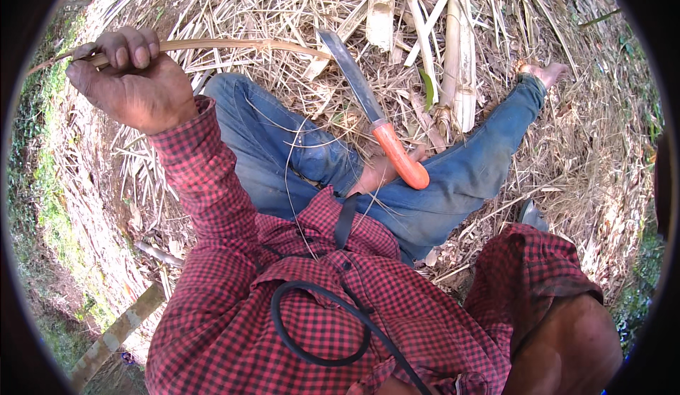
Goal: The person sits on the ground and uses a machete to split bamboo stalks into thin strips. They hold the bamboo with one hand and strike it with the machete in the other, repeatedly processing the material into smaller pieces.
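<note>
My left hand is raised at the upper left, its fingers closed around a long thin bamboo strip. The strip runs out to the right and ends near the tip of a long knife. That knife has a grey blade and an orange handle; the handle rests by my bare foot and against my right leg in blue jeans. At the lower right my bent right arm shows, but its hand is out of view.
Split bamboo pieces lie on ground strewn with dry strips and shavings. Thin loose fibres hang over my legs. A black cord loops across my checked shirt. A flat length of wood or bamboo lies at the lower left.
</note>
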Demonstrator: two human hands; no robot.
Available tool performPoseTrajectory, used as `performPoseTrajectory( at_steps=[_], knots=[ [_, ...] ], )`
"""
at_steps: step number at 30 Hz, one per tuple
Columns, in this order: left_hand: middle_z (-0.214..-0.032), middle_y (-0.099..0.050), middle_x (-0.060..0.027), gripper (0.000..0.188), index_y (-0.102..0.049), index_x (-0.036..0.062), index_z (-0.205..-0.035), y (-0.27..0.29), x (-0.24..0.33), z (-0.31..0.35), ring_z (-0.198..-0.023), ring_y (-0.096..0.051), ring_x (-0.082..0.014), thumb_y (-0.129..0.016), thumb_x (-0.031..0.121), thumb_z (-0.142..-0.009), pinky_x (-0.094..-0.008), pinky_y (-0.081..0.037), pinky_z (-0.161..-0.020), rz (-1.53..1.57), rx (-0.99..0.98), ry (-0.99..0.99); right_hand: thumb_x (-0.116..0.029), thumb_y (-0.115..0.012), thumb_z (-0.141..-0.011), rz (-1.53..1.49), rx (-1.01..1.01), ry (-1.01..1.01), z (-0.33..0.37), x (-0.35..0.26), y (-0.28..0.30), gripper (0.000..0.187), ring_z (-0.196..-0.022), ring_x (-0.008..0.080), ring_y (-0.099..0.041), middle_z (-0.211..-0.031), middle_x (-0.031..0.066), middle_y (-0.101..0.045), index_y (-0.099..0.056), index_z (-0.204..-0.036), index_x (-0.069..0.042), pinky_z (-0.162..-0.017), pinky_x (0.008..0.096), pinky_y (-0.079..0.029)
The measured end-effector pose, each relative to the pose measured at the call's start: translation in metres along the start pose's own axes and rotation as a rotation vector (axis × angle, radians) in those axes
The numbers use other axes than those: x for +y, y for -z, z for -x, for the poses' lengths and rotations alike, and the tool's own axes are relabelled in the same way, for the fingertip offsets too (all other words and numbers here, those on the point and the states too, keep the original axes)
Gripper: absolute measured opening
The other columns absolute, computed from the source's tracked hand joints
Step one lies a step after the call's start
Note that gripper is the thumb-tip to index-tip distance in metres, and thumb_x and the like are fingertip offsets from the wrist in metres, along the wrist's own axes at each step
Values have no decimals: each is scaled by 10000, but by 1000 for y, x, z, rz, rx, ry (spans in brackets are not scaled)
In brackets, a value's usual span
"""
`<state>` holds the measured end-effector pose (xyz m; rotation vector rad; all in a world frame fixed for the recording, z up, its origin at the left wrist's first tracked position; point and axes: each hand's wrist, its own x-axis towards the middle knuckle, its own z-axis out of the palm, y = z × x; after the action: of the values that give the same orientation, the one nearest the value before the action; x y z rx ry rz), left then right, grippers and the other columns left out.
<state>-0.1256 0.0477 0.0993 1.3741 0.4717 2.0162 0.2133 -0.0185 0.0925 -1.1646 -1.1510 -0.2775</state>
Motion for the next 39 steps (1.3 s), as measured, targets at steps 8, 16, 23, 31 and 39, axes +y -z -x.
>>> performPoseTrajectory(
  at_steps=[8, 16, 23, 31, 39],
  knots=[
    [-597, -420, 18, 282, -539, 134, -847, 6, -1, 4, -527, -413, -100, -572, 414, -859, -236, -364, -474, -67, 176, -82, -341, -553, -851, 273, -754, -505, 148, -1, 47, 537, -956, 340, -576, -1009, 232, -577, -443, -1238, 14, -821, 385, -463],
    [-568, -367, 34, 259, -508, 150, -816, 3, -1, 0, -475, -358, -67, -556, 399, -873, -208, -310, -419, -51, 130, -74, -332, -663, -717, 383, -1385, -729, 244, 17, 12, 756, -983, 364, -571, -1136, 215, -542, -307, -1330, -70, -855, 456, -442],
    [-575, -344, 43, 242, -526, 134, -844, 3, -1, 2, -474, -319, -59, -505, 366, -909, -202, -280, -421, 29, 119, -49, -268, -648, -733, 467, -1230, -565, 242, 10, 5, 655, -1045, 355, -531, -1167, 203, -503, -358, -1293, -89, -874, 467, -428],
    [-598, -364, 37, 238, -532, 119, -858, -3, 1, 4, -493, -326, -63, -501, 348, -915, -196, -291, -427, 48, 109, -54, -243, -617, -756, 492, -1411, -721, 220, 0, 9, 593, -1044, 345, -534, -1147, 211, -524, -393, -1272, -56, -889, 443, -422],
    [-554, -360, 17, 281, -535, 97, -835, -11, 3, 4, -423, -316, -81, -435, 339, -934, -212, -262, -386, 193, -60, -13, -407, -583, -770, 216, -1170, -777, 224, -10, 15, 497, -813, 370, -611, -873, 197, -626, -506, -1126, -69, -760, 441, -463]
  ],
)
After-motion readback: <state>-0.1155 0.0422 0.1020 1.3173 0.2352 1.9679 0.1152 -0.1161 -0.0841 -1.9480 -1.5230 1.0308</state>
